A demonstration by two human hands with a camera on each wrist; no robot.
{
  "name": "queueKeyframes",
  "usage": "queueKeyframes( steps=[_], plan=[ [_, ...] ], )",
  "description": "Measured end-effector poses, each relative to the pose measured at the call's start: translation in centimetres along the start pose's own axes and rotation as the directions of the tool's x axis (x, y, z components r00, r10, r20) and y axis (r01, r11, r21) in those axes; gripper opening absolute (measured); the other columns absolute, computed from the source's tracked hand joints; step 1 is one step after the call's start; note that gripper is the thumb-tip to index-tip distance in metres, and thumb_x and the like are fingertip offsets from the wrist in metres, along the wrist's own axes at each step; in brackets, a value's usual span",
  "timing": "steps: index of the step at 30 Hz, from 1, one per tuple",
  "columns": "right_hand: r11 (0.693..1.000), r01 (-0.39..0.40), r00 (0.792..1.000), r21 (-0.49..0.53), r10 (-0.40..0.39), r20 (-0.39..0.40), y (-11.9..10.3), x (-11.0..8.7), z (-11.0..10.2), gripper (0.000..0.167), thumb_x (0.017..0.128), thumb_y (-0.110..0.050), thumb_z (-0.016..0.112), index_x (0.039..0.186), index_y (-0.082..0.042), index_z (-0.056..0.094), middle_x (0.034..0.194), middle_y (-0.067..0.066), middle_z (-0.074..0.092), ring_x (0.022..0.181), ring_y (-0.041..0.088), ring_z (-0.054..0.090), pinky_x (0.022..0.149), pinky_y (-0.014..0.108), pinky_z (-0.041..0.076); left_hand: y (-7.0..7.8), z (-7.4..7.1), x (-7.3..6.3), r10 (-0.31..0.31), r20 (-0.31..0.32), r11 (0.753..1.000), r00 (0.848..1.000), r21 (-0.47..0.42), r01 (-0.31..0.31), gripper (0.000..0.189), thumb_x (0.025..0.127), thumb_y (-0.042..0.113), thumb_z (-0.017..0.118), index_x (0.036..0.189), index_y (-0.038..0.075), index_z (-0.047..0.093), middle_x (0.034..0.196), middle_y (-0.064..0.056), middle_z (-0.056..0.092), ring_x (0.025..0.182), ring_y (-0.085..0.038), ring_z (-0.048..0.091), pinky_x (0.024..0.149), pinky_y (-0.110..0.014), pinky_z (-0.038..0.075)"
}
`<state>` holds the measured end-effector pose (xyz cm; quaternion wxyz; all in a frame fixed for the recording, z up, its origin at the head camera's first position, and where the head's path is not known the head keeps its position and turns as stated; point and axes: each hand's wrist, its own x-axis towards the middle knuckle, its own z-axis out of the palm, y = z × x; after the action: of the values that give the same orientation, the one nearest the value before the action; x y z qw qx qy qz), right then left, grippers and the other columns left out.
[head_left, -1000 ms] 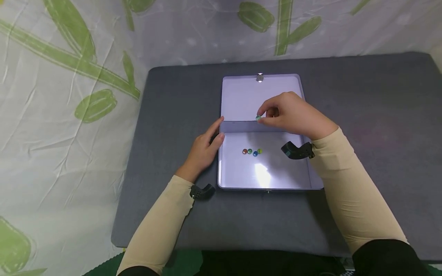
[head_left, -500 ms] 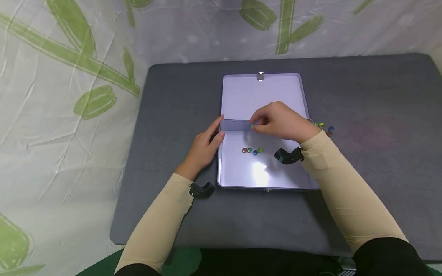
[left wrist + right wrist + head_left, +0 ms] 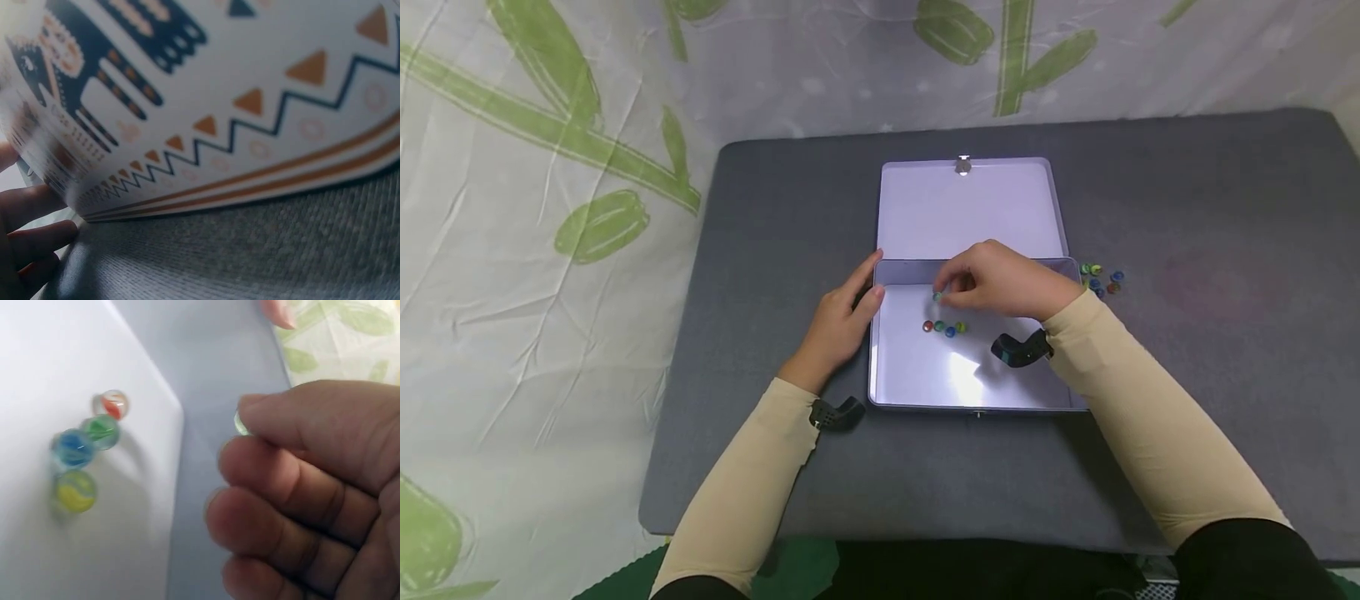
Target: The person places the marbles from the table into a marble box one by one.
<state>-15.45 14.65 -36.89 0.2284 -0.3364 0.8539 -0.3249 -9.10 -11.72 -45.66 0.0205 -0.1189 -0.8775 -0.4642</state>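
Leaf-printed sheeting (image 3: 512,350) hangs beyond and left of a grey bench (image 3: 1210,375), and on that sits a white-lined box (image 3: 910,367), its lid (image 3: 962,208) open to the far side. Left hand (image 3: 838,329), fingers fairly straight, rests against the left wall. And the right hand (image 3: 1000,279) has a green marble (image 3: 937,297) pinched between thumb and finger, over the box floor, just far of four marbles (image 3: 939,327)! Right wrist view: clear swirls of red, green, blue, yellow. Only the left wrist view catches the outer wall (image 3: 250,125), zigzags and orange triangles. Loose marbles (image 3: 1096,270) cluster right of the box, head view only.
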Motion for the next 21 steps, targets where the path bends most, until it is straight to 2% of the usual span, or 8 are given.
queueKeyframes(
  steps=[5,12,21],
  plan=[
    [0.998,-0.011,1.000,-0.054,0.012,0.011,0.3,0.0,0.5,0.010,0.094,-0.005,0.076,0.103,-0.003,0.079,0.084,0.002,0.074,0.075,0.015,0.063,0.071,0.033,0.053,0.0,0.0,-0.1,-0.013,0.002,1.000,1.000,-0.012,0.013,0.084,0.099,0.082,0.031,0.163,0.028,0.041,0.156,-0.010,0.055,0.143,-0.027,0.053,0.118,-0.051,0.040],
    [0.987,-0.042,0.998,-0.154,0.050,0.050,1.0,0.1,1.0,0.014,0.093,-0.002,0.069,0.102,-0.003,0.079,0.081,0.003,0.067,0.072,0.016,0.055,0.069,0.033,0.047,0.1,0.1,-0.1,-0.009,0.002,1.000,1.000,-0.013,0.009,0.085,0.100,0.082,0.030,0.163,0.026,0.041,0.155,-0.012,0.055,0.142,-0.029,0.054,0.117,-0.053,0.041],
    [0.982,-0.062,0.991,-0.177,0.081,0.103,1.5,0.1,1.5,0.011,0.094,-0.005,0.073,0.103,-0.003,0.079,0.082,0.003,0.067,0.072,0.016,0.055,0.068,0.033,0.047,0.2,0.1,0.0,0.002,0.008,1.000,1.000,-0.012,-0.002,0.086,0.100,0.081,0.029,0.164,0.025,0.041,0.157,-0.011,0.053,0.144,-0.029,0.052,0.118,-0.052,0.040]
  ],
)
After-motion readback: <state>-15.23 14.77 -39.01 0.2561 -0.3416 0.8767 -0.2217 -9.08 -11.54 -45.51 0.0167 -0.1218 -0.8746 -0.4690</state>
